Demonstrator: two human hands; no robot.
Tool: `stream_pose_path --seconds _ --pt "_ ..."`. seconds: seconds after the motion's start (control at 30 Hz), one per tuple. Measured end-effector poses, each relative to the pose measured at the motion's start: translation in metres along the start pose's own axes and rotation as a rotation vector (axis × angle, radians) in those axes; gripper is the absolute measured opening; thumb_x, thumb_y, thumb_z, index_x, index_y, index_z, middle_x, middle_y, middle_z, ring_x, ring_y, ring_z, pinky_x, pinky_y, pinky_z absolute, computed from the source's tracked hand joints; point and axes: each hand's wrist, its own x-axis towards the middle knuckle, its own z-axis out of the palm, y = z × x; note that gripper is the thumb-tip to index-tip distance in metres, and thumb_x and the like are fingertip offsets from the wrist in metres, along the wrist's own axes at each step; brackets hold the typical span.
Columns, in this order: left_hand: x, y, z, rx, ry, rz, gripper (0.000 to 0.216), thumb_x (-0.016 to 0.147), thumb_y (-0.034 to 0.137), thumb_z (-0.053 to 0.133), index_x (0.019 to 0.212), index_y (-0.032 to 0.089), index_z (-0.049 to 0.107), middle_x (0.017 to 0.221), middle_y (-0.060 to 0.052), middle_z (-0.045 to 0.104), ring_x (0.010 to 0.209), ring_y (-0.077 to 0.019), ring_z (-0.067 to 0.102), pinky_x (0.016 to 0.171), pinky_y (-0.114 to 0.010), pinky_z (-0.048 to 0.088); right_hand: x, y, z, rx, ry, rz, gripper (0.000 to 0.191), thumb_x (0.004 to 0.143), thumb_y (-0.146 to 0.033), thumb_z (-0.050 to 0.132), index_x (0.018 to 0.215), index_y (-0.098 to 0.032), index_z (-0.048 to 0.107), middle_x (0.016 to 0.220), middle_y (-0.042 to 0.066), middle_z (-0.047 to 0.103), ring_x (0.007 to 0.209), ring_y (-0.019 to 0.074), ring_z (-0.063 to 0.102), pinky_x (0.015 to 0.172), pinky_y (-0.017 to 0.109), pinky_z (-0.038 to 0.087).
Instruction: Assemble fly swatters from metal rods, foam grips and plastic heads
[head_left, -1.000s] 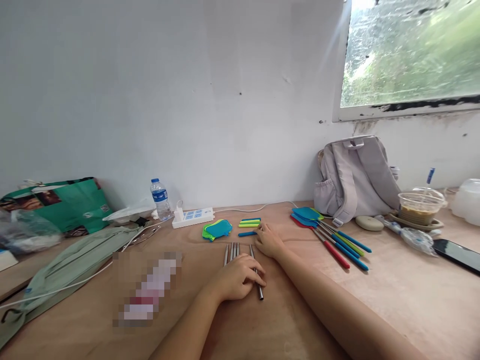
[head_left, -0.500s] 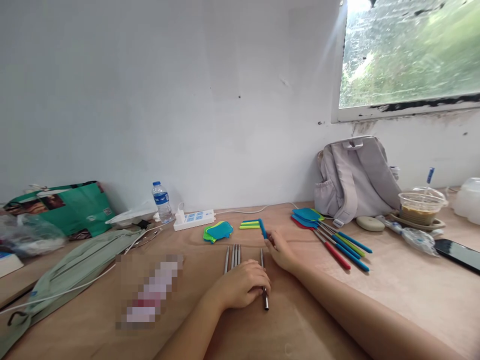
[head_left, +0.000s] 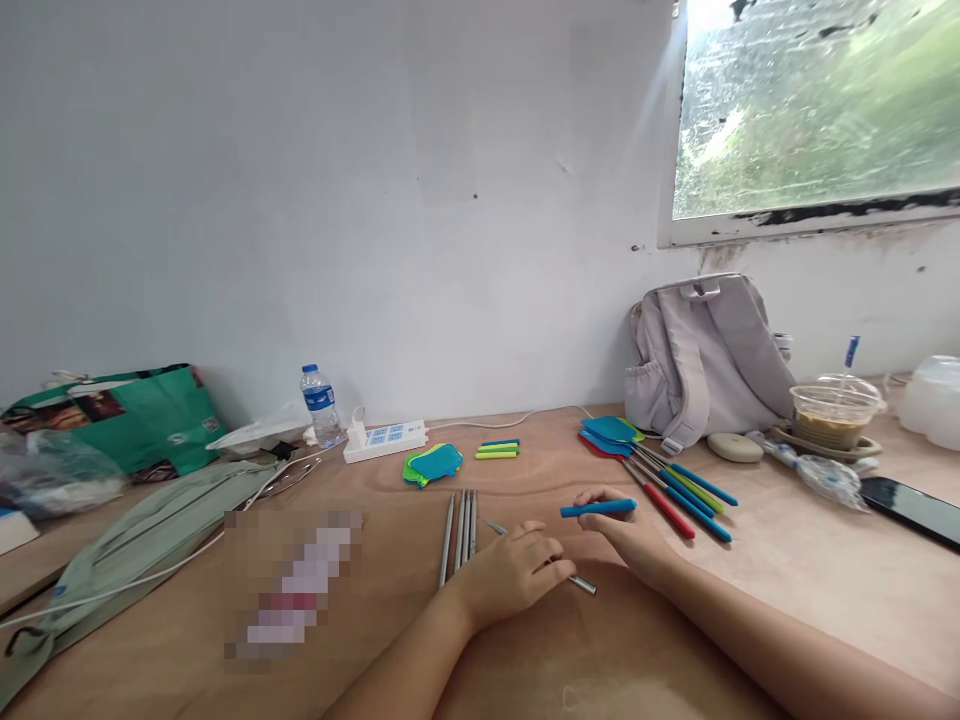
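Observation:
In my right hand (head_left: 621, 530) a blue handle sleeve (head_left: 598, 508) is gripped, lying nearly level just above the table. My left hand (head_left: 521, 568) has its fingers closed over a slim metal rod (head_left: 584, 585), which slants across under the palm with its tip showing at upper left and its hollow-looking end at lower right. Several similar metal rods (head_left: 464, 530) lie side by side left of that hand. Beyond the hands sits a small row of blue and green handle sleeves (head_left: 498, 450). Blue and green swatter heads (head_left: 435, 463) lie stacked to their left.
Several assembled swatters (head_left: 679, 490) with coloured handles lie at right, before a grey backpack (head_left: 705, 360). Further right are a drink cup (head_left: 831, 418) and a phone (head_left: 915, 512). A power strip (head_left: 386, 438), water bottle (head_left: 321, 405) and green bag (head_left: 142, 420) stand at left.
My right hand has lifted the blue handle sleeve from beside the row and drawn it nearer and rightward. Under my left hand the rod has turned from nearly straight ahead to slanting.

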Motion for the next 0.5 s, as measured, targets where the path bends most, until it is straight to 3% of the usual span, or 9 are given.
stream_pose_path --seconds 0.17,0.33,0.5 --pt "-0.009 -0.007 -0.011 0.074 0.112 -0.150 0.033 0.086 0.010 0.031 0.116 0.018 0.042 0.096 -0.007 0.058 0.078 -0.0153 0.052 0.075 -0.033 0.041 0.002 0.002 -0.001 0.164 -0.064 0.030 0.016 0.063 -0.030 0.063 0.073 -0.017 0.059 0.065 0.003 0.061 0.064 0.0170 0.058 0.066 0.032 0.045" --pt "-0.018 -0.018 -0.015 0.006 0.124 -0.370 0.033 0.083 0.009 0.033 0.112 0.018 0.047 0.097 -0.008 0.057 0.082 -0.0163 0.055 0.070 -0.030 0.043 -0.001 0.002 -0.001 0.077 -0.057 -0.052 0.018 0.063 -0.031 0.066 0.071 -0.018 0.056 0.061 0.000 0.060 0.061 0.0154 0.058 0.062 0.029 0.045" --pt "-0.018 -0.021 -0.011 -0.049 0.105 -0.399 0.030 0.084 0.012 0.033 0.108 0.018 0.049 0.095 -0.007 0.057 0.079 -0.0155 0.057 0.065 -0.028 0.045 -0.002 -0.002 0.004 -0.024 -0.068 -0.069 0.025 0.065 -0.038 0.066 0.074 -0.018 0.056 0.064 0.001 0.061 0.064 0.0157 0.060 0.065 0.029 0.047"
